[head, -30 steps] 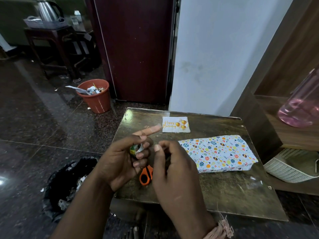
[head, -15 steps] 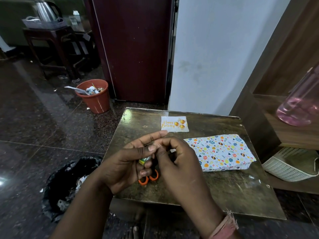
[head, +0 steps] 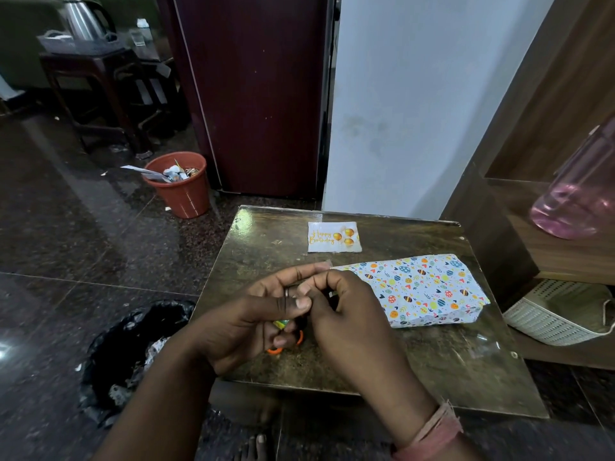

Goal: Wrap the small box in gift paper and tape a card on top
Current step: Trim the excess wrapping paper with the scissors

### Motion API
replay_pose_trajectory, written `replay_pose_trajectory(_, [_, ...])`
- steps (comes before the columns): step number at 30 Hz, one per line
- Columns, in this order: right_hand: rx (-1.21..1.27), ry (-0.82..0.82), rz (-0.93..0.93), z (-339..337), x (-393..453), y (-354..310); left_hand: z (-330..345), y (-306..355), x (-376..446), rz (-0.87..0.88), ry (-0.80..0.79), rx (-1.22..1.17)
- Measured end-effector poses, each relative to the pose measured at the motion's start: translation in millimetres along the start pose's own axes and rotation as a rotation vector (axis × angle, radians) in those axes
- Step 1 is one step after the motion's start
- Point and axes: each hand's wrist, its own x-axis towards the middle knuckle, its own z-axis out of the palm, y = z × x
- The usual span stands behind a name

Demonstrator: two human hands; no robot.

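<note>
The box wrapped in white egg-patterned gift paper (head: pixel 419 287) lies on the right half of the small table (head: pixel 449 361). A white "Happy Birthday" card (head: pixel 333 236) lies flat behind it near the far edge. My left hand (head: pixel 253 317) grips a small tape roll (head: pixel 282 323), of which only a green-yellow bit shows under the fingers. My right hand (head: pixel 342 314) pinches at the roll's top, fingertips against my left thumb. Orange-handled scissors (head: pixel 283 346) lie on the table, mostly hidden beneath both hands.
On the floor at the left stands a black bin bag (head: pixel 133 347), and a red bucket of scraps (head: pixel 179 184) farther back. Right of the table are a white woven basket (head: pixel 559 314) and a pink bottle (head: pixel 579 197) on a wooden shelf.
My left index finger, pointing out a second ago, has curled down onto the roll. My right fingertips have closed in on the roll's top. The hands have drifted slightly toward the wrapped box.
</note>
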Motion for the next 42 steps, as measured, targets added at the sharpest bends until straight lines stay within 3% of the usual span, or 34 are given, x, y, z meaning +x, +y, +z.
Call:
replay_pose_trajectory(10, [-0.052,0.095,-0.054,6.7,-1.2,-0.3,2.8,1.0,5.9,0.013,0.114,-0.019])
replay_pose_trajectory(17, [0.177,0.067,-0.012,3.9,-4.7,-14.5,3.8,5.5,7.0,0.141,0.129,-0.101])
replay_pose_trajectory(22, [0.34,0.085,0.126,9.3,-0.7,-11.4,4.1,3.1,10.7,0.205,0.126,-0.137])
replay_pose_trajectory(30, [0.218,0.152,0.074,12.9,-1.2,-4.7,17.4,0.8,15.4,0.245,0.131,-0.27])
replay_pose_trajectory(36, [0.238,0.226,-0.063,15.6,-2.9,-5.8,17.1,1.5,15.1,0.236,0.143,-0.219])
replay_pose_trajectory(42, [0.253,0.203,-0.019,12.8,-0.6,-2.0,12.8,2.6,16.0,0.283,0.099,-0.272])
